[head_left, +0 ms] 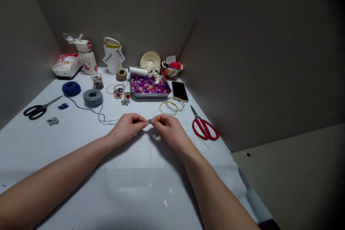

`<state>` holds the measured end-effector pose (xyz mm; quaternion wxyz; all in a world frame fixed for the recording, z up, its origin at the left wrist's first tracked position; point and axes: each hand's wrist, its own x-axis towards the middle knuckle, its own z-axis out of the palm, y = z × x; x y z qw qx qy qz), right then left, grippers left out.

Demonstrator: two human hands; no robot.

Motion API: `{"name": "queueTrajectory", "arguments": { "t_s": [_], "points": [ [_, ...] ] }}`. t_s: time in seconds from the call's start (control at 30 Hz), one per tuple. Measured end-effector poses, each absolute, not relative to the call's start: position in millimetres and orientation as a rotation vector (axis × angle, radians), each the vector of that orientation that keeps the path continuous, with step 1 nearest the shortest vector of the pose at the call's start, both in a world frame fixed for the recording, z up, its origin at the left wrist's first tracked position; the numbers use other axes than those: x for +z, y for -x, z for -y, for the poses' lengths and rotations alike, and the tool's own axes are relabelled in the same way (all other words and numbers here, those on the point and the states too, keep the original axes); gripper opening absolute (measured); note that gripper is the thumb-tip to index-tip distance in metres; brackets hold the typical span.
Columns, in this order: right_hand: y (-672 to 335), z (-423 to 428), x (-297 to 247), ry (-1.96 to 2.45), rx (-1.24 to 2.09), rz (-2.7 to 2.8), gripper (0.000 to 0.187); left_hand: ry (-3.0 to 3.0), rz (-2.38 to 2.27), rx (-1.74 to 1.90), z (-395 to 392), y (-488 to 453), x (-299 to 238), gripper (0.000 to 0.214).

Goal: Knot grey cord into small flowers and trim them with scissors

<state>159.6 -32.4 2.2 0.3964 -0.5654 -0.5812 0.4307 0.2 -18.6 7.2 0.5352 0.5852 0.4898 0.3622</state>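
Small grey piece (150,121), too small to make out its material, is held above the white-covered desk (107,194), with the left grip (128,127) and right grip (169,132) pressed together on it from either side at the fingertips. Straight ahead of the grips sits a metal tray (151,95) of purple beads (149,84), with a black phone (179,91) beside it. A grey yarn ball (92,97) lies ahead and left, and red-handled scissors (205,129) lie to the right.
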Motion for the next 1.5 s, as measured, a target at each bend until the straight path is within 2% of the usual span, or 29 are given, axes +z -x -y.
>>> {"name": "queueTrajectory", "arguments": {
  "t_s": [0.4, 0.63, 0.87, 1.17, 1.33, 1.5],
  "points": [
    [-169, 35, 6, 1.513, 1.137, 1.757, 0.013, -1.553, -1.161, 0.657, 18, 5, 3, 0.011],
    [-160, 30, 5, 1.366, 1.108, 1.334, 0.018, -1.076, -1.097, 1.044, 20, -5, 0, 0.018],
    [-142, 35, -4, 1.294, 1.095, 1.154, 0.02, -0.919, -1.057, 1.178, 26, -11, -5, 0.027],
    [-138, 37, -5, 1.298, 1.061, 1.114, 0.022, -1.109, -1.13, 1.204, 27, -12, -14, 0.017],
    [-143, 37, 1, 1.354, 0.953, 1.296, 0.017, -1.231, -1.127, 1.124, 29, -9, -13, 0.014],
    [-157, 38, 8, 1.394, 0.689, 1.609, 0.012, -1.792, -1.148, 1.205, 24, 2, 1, 0.013]
  ]
}}
